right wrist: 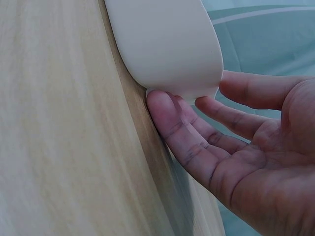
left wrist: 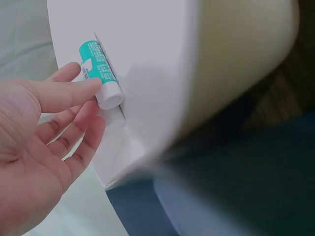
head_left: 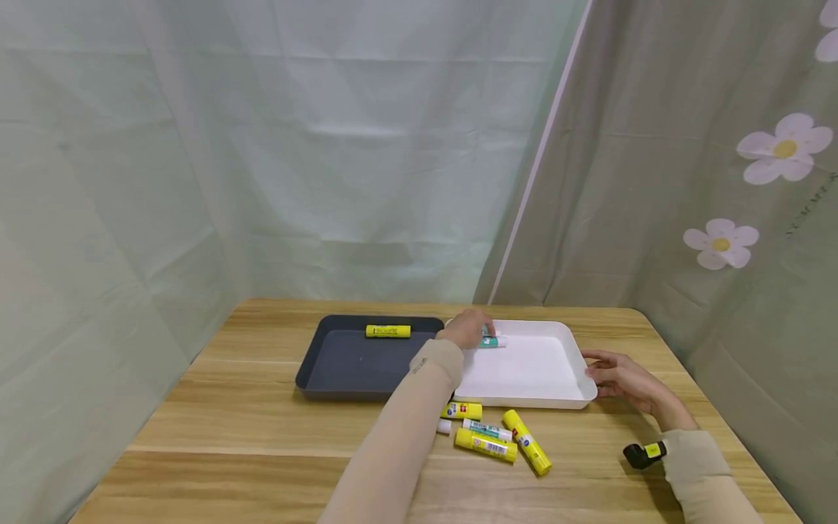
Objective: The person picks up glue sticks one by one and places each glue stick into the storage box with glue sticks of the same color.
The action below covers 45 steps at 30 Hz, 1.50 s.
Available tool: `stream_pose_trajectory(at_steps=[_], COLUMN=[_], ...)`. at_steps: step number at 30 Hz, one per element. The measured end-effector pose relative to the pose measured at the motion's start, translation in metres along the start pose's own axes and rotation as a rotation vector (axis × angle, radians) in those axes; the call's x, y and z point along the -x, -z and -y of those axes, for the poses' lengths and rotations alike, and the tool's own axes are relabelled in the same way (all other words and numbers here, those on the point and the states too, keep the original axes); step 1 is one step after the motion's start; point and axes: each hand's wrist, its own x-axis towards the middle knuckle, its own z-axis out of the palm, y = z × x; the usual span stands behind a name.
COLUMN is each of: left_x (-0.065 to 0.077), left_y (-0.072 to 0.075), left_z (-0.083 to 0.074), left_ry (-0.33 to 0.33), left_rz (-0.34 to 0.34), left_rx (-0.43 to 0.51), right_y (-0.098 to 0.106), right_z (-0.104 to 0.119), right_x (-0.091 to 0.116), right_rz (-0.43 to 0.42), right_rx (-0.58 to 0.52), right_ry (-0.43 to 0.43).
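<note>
My left hand (head_left: 466,329) reaches into the white tray (head_left: 537,367) at its far left side. Thumb and fingers pinch a glue stick (left wrist: 101,69) with a teal label and white cap, lying along the tray wall. Another teal-and-white glue stick (head_left: 492,342) lies just in front of that hand in the head view. At the tray's right end, my right hand (head_left: 625,378) holds the outer corner. In the right wrist view, its bent fingers (right wrist: 167,113) touch the white wall, with the lowest finger close to the tabletop.
A dark grey tray (head_left: 353,364) adjoins the white one on the left, with one yellow glue stick (head_left: 388,331) along its back wall. Several glue sticks lie in front, including a yellow one (head_left: 527,442) and a white-and-teal one (head_left: 487,429). Curtains (head_left: 393,182) hang behind the wooden table (head_left: 249,437).
</note>
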Motion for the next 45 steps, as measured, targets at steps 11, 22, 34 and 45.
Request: stream_pose_trajectory(at_steps=[11,22,34,45], left_x=[0.004,0.001,0.009,0.019], left_y=[0.013,0.033,0.052,0.058], left_z=[0.004,0.006,0.015,0.020], left_ry=[-0.014,-0.097,-0.163,-0.197], left_rz=[0.008,0.008,-0.033,-0.020], left_rx=[0.097,0.328,0.399,0.416], right_y=[0.000,0.003,0.005,0.009], right_z=[0.000,0.002,0.001,0.000], right_x=[-0.003,-0.003,-0.006,-0.004], right_rz=[0.003,0.006,0.011,0.000], right_rx=[0.002,0.007,0.006,0.010], right_ry=[-0.003,-0.004,-0.004,-0.008])
